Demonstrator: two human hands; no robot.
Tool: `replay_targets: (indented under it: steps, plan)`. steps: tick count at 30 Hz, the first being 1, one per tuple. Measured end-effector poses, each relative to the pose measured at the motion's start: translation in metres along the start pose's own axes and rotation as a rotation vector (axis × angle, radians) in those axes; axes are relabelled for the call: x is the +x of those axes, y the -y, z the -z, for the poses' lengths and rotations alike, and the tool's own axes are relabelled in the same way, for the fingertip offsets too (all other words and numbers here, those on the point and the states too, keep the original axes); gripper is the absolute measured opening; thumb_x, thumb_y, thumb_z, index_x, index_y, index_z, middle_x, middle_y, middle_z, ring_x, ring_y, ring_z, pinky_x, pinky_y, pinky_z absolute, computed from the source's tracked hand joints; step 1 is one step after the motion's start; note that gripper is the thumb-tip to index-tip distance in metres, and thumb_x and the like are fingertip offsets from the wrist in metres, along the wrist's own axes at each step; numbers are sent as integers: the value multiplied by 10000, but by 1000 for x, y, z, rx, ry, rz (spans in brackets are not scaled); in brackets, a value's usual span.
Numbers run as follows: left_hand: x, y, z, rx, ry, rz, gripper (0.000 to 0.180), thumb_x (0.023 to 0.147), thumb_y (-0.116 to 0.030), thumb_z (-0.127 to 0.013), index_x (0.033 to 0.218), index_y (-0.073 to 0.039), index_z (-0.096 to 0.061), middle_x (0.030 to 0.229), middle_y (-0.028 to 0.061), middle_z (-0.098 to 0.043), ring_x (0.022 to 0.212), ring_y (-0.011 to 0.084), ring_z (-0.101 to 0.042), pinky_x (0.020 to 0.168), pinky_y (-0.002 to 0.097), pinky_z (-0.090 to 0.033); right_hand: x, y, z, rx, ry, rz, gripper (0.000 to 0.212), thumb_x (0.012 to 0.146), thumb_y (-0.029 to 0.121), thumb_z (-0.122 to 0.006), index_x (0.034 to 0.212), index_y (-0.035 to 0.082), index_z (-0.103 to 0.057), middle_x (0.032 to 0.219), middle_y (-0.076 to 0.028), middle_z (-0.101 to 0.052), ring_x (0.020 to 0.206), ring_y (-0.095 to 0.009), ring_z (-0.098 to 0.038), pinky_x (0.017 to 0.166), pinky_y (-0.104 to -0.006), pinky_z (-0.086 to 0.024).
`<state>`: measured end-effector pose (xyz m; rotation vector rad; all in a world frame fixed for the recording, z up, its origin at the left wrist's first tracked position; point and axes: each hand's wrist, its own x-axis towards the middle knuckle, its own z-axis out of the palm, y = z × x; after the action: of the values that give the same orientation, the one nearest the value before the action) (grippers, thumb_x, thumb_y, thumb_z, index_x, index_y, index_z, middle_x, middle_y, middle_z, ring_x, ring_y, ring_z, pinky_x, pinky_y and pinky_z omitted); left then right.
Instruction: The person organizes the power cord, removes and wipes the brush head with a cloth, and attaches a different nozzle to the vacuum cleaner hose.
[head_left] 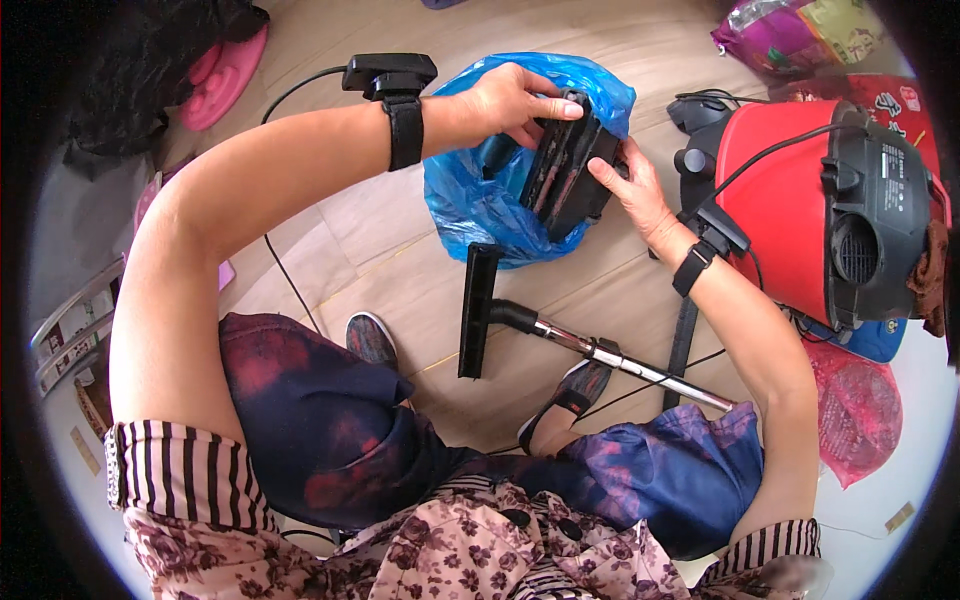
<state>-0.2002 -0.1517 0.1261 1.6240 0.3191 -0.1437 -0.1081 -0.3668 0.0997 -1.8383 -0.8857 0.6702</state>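
Note:
A black, dusty vacuum floor head (560,165) sits tilted in the mouth of a blue plastic bag (455,205), its long slot facing up. My left hand (515,100) grips its upper end, thumb on top and fingers curled behind. On its right side my right hand (637,195) is closed, thumb over the edge and fingers partly hidden by bag and part. Other dark pieces show inside the bag, too covered to name. Below the bag a second black floor nozzle (478,310) is joined to a chrome vacuum tube (620,362) on the floor.
A red and black canister vacuum (780,200) stands at the right, its cable crossing near my right wrist. Purple and red packages (760,35) lie behind it. A pink bag (860,410) is at the lower right. Black cloth (130,70) and a pink item (228,80) lie far left.

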Motion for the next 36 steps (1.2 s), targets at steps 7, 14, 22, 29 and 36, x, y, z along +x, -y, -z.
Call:
replay_targets:
  steps: [7,14,22,29,36]
  plan:
    - [-2,-15,-7,-291,126,74,499,833,-288,-634,1185,44,-515,1089,178,-575,874,243,-628,756,319,-540,2,17,6,133,-158,-160,648,723,464,-714,1119,-15,-531,1038,-101,-595,982,-169,-528,887,-291,-396]
    - [0,10,-8,-329,195,-43,539,808,-89,-633,1286,22,-408,1207,152,-498,1096,213,-508,952,317,-401,12,18,18,329,-188,-165,662,811,559,-556,1134,-19,-543,1090,-104,-577,1035,-167,-482,946,-289,-313]
    - [-26,31,-21,-374,462,276,688,754,-167,-705,1333,-58,-349,1240,88,-462,1134,211,-448,960,382,-393,17,21,21,413,-274,-174,599,801,567,-565,937,-13,-623,943,-79,-604,919,-148,-506,857,-273,-356]
    - [-35,23,-20,-296,679,122,800,747,-165,-715,1380,-74,-235,1264,118,-452,1144,221,-451,986,370,-366,27,14,25,-111,-375,-291,673,755,654,-546,735,-17,-594,719,-87,-577,694,-169,-523,640,-286,-421]
    - [-26,26,-28,-380,323,237,859,842,-163,-618,1429,-83,3,1301,153,-388,1220,262,-363,1007,449,-316,23,17,21,-184,-449,-166,688,757,620,-570,933,-45,-561,825,-157,-617,765,-235,-593,718,-335,-460]
